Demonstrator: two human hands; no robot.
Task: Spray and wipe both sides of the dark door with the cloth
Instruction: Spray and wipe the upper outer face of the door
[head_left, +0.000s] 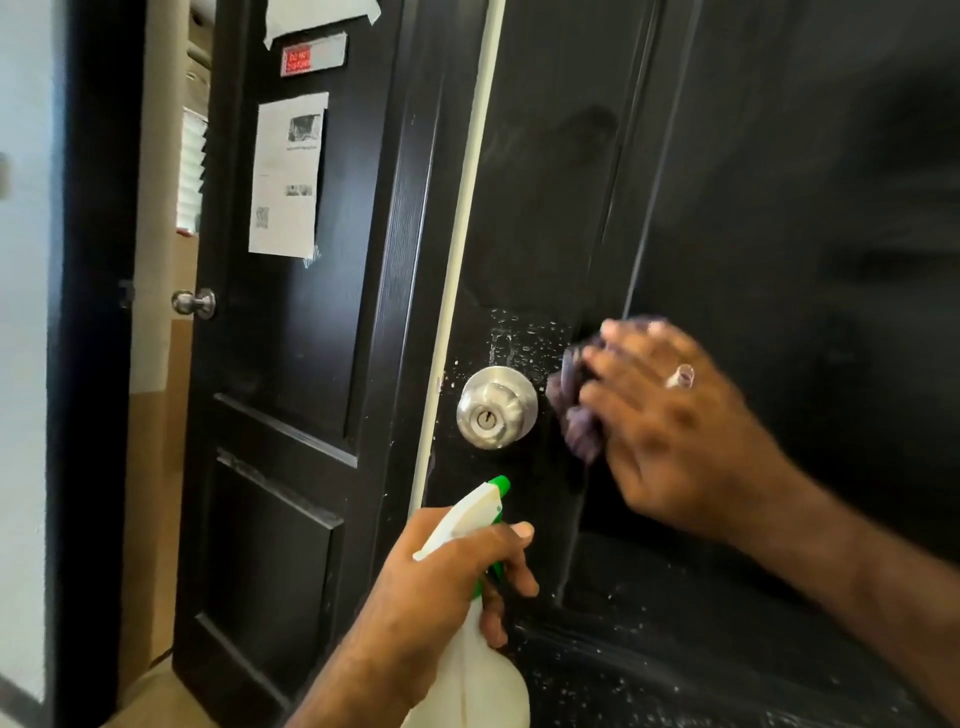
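second black door with taped papers, pale wall

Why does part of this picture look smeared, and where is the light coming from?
Head view: the right hand and its cloth are motion-blurred; the left hand, spray bottle and knob are sharper; brightness comes from the left, and the door is dim with a faint sheen.

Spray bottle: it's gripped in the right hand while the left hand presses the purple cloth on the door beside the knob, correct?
Hands are swapped. The head view shows the left hand gripping the spray bottle and the right hand pressing the purple cloth on the door beside the knob.
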